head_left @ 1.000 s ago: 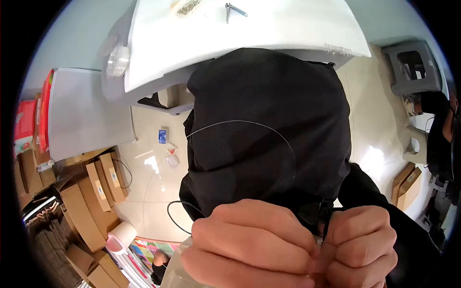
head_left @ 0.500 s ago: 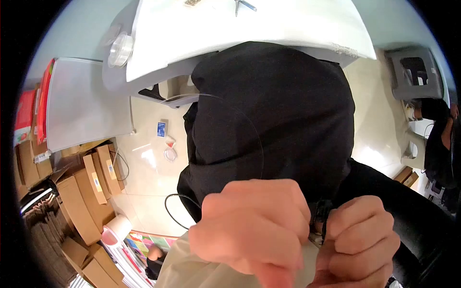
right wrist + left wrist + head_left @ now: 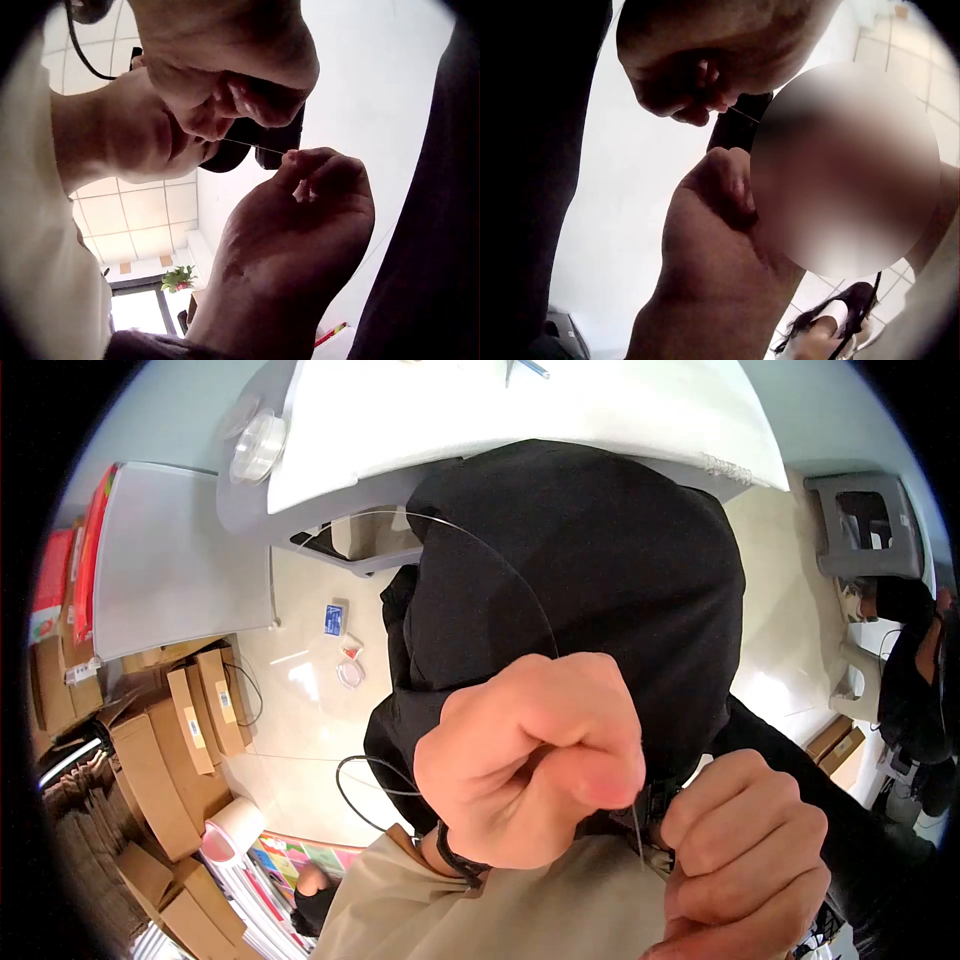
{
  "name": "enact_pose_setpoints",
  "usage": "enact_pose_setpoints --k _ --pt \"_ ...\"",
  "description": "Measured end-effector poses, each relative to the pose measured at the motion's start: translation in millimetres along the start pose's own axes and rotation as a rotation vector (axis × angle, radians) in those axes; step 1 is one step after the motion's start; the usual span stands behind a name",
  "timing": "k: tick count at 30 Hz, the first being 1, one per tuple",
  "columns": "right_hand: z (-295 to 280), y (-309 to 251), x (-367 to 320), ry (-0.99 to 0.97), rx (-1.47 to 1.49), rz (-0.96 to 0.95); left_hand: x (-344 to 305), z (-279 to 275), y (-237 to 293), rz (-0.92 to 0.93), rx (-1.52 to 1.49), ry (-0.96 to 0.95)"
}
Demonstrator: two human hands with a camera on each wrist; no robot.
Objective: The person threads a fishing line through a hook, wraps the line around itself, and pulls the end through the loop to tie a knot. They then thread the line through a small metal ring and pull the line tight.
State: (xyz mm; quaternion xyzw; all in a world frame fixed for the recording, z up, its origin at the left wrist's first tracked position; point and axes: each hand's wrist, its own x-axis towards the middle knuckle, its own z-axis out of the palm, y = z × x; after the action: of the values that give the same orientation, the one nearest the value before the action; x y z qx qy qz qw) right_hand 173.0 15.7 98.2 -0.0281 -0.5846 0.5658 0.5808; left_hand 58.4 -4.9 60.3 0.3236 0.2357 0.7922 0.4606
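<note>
In the head view my left hand [image 3: 530, 760] pinches a thin line [image 3: 637, 828] between thumb and forefinger, the other fingers curled in. A loose length of this line arcs from behind the hand over the black cloth [image 3: 600, 550] on my lap. Close by on the right, my right hand [image 3: 745, 860] is curled with its fingertips turned away. The right wrist view shows a short straight stretch of line running from my right fingertips, at the top, to my pinching left hand [image 3: 300, 210]. What else the right fingertips hold, I cannot tell.
A white table [image 3: 560, 410] lies ahead, with a small blue-handled tool [image 3: 530, 368] at its far side. Clear round containers [image 3: 258, 448] stand left of it. Cardboard boxes [image 3: 165, 780] crowd the left, and a grey stool [image 3: 865, 525] is at right.
The left hand has pulled away from the right, moving up and turning so its thumb shows, and the line now spans between them. The right hand has stayed nearly in place.
</note>
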Motion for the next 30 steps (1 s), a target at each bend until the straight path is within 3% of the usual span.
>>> enact_pose_setpoints --k 3,6,9,11,12,14,15,17,19,22,25,26,27,30 --pt "-3.0 7.3 16.5 -0.198 -0.096 -0.114 0.9 -1.3 -0.3 -0.010 0.059 0.019" --pt "-1.7 13.7 22.8 -0.266 -0.120 -0.195 2.2 -0.3 -3.6 -0.020 0.145 0.047" --pt "-0.3 6.7 9.7 -0.093 0.009 -0.054 4.8 -1.1 -9.5 -0.027 0.248 0.026" --pt "-3.0 2.7 13.7 -0.156 -0.001 0.010 5.8 -0.7 -12.2 -0.040 0.333 0.012" --pt "-7.7 1.7 29.1 -0.304 -0.066 -0.001 6.1 -1.1 -12.8 -0.050 0.357 0.010" --pt "-1.7 7.4 28.9 -0.256 -0.138 -0.091 6.5 -1.9 -14.8 -0.069 0.384 0.010" --pt "14.2 18.6 15.5 -0.061 -0.145 -0.169 6.9 -2.4 -16.0 -0.076 0.387 0.011" --pt "20.1 23.6 6.0 0.085 -0.096 -0.209 6.3 -3.6 -17.7 -0.082 0.374 0.008" --pt "13.0 22.0 12.2 -0.008 -0.008 -0.152 5.6 -3.4 -19.5 -0.100 0.324 0.018" --pt "4.7 19.8 16.4 -0.075 0.085 -0.109 8.0 0.4 -12.1 -0.200 0.559 -0.049" --pt "1.6 15.2 15.7 -0.029 0.111 -0.083 12.6 3.0 23.0 -0.114 1.109 -0.393" --pt "1.4 12.2 15.2 -0.007 0.110 -0.066 14.5 5.8 38.6 -0.161 1.252 -0.369" --pt "1.2 9.2 14.6 0.016 0.112 -0.047 13.2 1.3 47.3 -0.042 1.315 -0.314" --pt "-5.5 6.1 18.4 -0.073 0.151 -0.045 2.5 -3.3 62.8 0.337 1.106 0.294"
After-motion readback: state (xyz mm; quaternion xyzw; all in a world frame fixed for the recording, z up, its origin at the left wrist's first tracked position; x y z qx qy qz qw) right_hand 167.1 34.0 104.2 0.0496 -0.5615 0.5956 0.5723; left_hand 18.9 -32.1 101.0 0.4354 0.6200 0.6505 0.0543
